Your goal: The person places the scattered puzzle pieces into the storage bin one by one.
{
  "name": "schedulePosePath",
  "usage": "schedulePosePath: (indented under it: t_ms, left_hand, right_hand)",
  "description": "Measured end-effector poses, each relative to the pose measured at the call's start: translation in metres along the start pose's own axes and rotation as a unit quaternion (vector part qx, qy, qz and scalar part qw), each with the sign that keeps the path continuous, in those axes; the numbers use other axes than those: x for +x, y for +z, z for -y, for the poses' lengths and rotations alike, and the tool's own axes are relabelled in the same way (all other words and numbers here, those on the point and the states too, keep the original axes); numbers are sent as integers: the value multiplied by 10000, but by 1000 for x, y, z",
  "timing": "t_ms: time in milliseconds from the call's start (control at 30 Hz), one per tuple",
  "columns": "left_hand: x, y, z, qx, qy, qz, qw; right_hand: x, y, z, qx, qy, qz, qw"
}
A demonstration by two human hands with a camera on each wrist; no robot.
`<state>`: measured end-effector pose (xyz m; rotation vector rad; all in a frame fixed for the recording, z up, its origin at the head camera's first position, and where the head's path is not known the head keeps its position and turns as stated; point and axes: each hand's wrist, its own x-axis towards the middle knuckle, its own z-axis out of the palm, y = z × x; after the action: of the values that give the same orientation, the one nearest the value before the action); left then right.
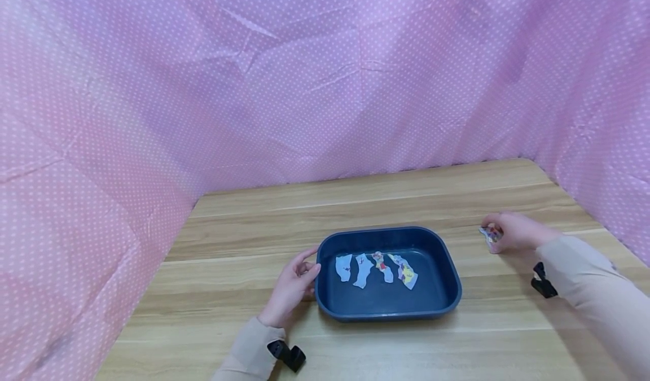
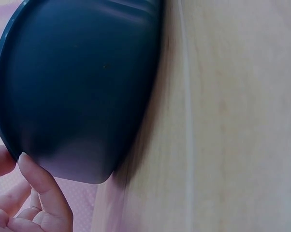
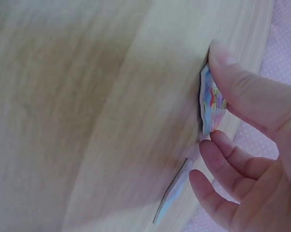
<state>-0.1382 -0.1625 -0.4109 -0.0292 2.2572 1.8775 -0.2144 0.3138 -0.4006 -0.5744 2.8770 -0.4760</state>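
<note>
My left hand [image 1: 294, 285] pinches the left rim of a dark blue tray [image 1: 386, 315] between thumb and fingers; the left wrist view shows the thumb against the tray's wall [image 2: 78, 96]. Several flat, wavy-edged puzzle pieces [image 1: 363, 270] lie side by side inside the tray, pale blue with coloured print. Far to the right, my right hand [image 1: 518, 232] holds another puzzle piece [image 1: 490, 233] at the table surface. In the right wrist view, thumb and index finger grip this colourful piece [image 3: 213, 102] at its two ends. A second piece [image 3: 173, 191] lies on the table beside the fingertips.
The wooden table [image 1: 244, 228] has light and dark grain bands. A pink cloth with white dots [image 1: 325, 87] hangs behind the table and along both sides. Black wrist mounts [image 1: 286, 354] sit at both sleeves.
</note>
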Motion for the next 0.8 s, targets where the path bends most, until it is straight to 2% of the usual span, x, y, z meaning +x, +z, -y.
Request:
schedulePosePath:
  t_ms: [267, 600, 800]
  left_hand:
    - [-2, 3, -2, -188, 144, -52, 9997]
    - [-1, 3, -3, -160, 112, -59, 9998]
    - [-1, 2, -3, -174, 86, -60, 9998]
  right_hand:
    - [-3, 1, 7, -83, -115, -408, 9991]
    - [-6, 3, 5, 50, -135, -623, 9980]
    - [-8, 4, 1, 36, -400, -1010, 9941]
